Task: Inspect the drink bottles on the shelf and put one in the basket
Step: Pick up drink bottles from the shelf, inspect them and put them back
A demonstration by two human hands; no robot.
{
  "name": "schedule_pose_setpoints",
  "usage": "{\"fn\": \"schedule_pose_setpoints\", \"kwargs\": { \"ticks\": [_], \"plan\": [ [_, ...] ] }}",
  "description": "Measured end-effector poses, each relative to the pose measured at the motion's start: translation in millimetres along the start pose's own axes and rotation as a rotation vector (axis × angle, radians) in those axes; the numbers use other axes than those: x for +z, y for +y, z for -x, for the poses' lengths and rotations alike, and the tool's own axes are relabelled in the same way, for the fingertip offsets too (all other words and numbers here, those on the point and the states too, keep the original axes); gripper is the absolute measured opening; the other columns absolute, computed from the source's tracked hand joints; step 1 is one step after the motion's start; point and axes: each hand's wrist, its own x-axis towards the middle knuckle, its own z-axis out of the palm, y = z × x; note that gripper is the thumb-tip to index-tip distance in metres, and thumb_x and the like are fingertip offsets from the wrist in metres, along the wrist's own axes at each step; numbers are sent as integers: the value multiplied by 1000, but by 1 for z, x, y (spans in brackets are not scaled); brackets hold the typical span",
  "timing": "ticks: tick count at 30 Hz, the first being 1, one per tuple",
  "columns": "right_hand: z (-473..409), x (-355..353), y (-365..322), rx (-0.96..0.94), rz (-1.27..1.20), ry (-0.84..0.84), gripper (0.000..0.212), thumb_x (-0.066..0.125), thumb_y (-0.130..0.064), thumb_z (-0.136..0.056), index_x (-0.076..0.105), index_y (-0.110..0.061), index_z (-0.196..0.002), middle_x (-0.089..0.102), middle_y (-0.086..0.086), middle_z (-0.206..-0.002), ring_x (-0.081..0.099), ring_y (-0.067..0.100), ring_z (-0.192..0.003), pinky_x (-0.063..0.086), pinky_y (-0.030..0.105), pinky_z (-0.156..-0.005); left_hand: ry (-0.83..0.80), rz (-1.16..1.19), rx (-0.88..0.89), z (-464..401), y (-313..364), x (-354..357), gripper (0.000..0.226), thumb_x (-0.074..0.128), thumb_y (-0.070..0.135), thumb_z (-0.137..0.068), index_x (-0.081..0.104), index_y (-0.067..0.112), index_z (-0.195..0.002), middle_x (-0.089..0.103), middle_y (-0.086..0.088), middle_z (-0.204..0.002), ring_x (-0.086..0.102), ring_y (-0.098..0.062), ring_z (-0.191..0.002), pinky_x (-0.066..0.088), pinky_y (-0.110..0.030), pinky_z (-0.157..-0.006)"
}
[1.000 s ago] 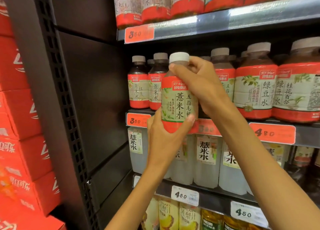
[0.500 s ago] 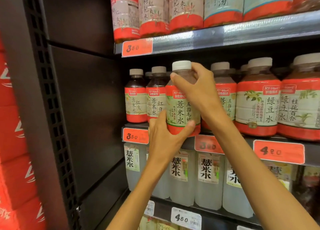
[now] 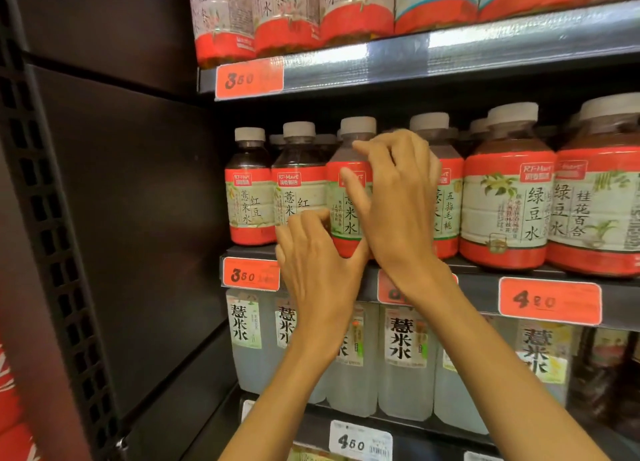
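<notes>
Standing at the middle shelf [image 3: 485,266] front edge, bottle [image 3: 346,197] sits upright, third from left, tight between a dark bottle [image 3: 298,183] and a same-label neighbour [image 3: 446,200]. Right hand [image 3: 398,200] lies against its front and shoulder, fingers loosely bent; grip or just touch, cannot tell. Left hand [image 3: 315,263] is at its base, fingers curled toward the lower left side. Headroom above caps; side panel [image 3: 138,218] well left.

Retail shop aisle: dark metal shelving [image 3: 485,280] stocked with rows of labelled drink bottles [image 3: 505,197], orange price tags [image 3: 550,301] clipped along each shelf edge.
</notes>
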Motion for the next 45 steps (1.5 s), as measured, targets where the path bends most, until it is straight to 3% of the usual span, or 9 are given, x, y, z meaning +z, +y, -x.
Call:
{"fn": "schedule_pose_setpoints", "kwargs": {
  "ticks": [5,11,15,19,24,27,32,38,45],
  "plan": [
    [-1,-8,8,-83,79,-102,39,56,-29,-94,58,-14,-130,58,5,-125,47,22,-123,22,31,-103,15,-46,-13,1,6,9,52,72,41,-76,53,10,-113,56,-9,-112,46,-28,-107,36,-37,-88],
    [-21,-33,31,44,184,85,41,52,-31,-95,52,-7,-128,58,14,-118,49,31,-115,29,37,-98,12,19,57,13,14,0,59,73,36,-79,48,7,-124,52,-11,-119,43,-27,-111,34,-33,-96],
    [-29,-30,37,63,558,-218,70,29,-55,-99,30,1,-141,63,24,-109,52,38,-110,22,46,-107,10,96,140,24,29,-2,51,70,23,-82,48,7,-126,52,-9,-120,42,-23,-113,23,-21,-95],
    [-26,-29,41,35,553,-238,74,28,-57,-98,23,1,-144,63,25,-109,52,39,-110,21,45,-109,-27,149,149,26,35,-2,50,69,18,-83,49,6,-128,53,-9,-122,42,-22,-115,22,-19,-96],
    [-18,-43,39,-31,426,-145,72,35,-56,-97,23,-6,-148,58,19,-114,49,34,-109,25,40,-104,-147,250,186,30,27,-6,63,69,28,-85,42,10,-138,47,-2,-132,36,-12,-124,33,-31,-107],
    [-7,-53,31,-49,81,-51,70,53,-48,-94,30,-10,-147,52,17,-115,49,29,-104,36,34,-93,-195,283,206,32,23,-10,73,71,32,-83,36,10,-143,44,-2,-139,33,-11,-129,31,-33,-111],
    [8,-65,19,1,-481,-57,67,69,-27,-88,35,-7,-142,42,3,-128,40,0,-110,29,2,-93,-351,367,228,35,23,-17,97,68,52,-73,20,17,-150,27,18,-145,19,6,-134,21,-21,-113],
    [19,-88,12,133,-673,-51,60,72,-24,-85,43,-11,-136,49,0,-133,50,16,-117,43,32,-101,-528,680,64,44,26,-31,109,83,44,-62,16,35,-148,41,16,-145,41,-1,-132,42,-28,-106],
    [43,-117,21,401,-824,-271,52,68,-41,-78,50,-30,-126,61,0,-116,63,13,-103,53,24,-85,-661,917,-63,81,31,-45,72,81,33,-60,50,30,-125,69,17,-109,66,0,-101,51,-9,-76]
  ]
}}
